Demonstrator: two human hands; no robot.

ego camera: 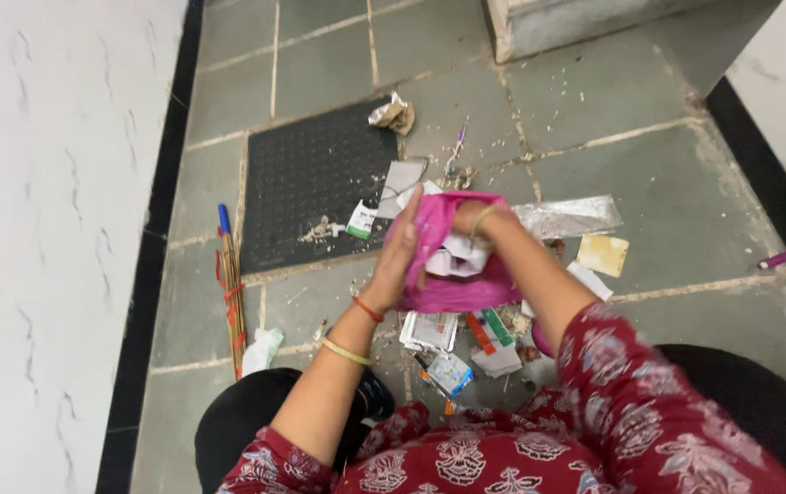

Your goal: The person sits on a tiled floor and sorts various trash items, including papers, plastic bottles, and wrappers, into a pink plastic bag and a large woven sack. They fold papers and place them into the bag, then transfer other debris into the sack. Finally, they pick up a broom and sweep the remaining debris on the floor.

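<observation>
Both hands, left hand (399, 261) and right hand (480, 222), have their grip clamped on a pink bag (452, 288) stuffed with paper scraps (459, 256) above the littered floor (649, 155).

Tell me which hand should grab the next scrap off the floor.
Probably the right hand: it is inside the pink bag, while the left hand grips the bag's edge, holding it open.

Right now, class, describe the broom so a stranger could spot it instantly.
Start at the dark perforated floor mat set into the grey tiles. Left of it, beside the white wall, lies the broom: a thin bundle of straw sticks, red-tied, blue-tipped, longer than any scattered litter.
</observation>
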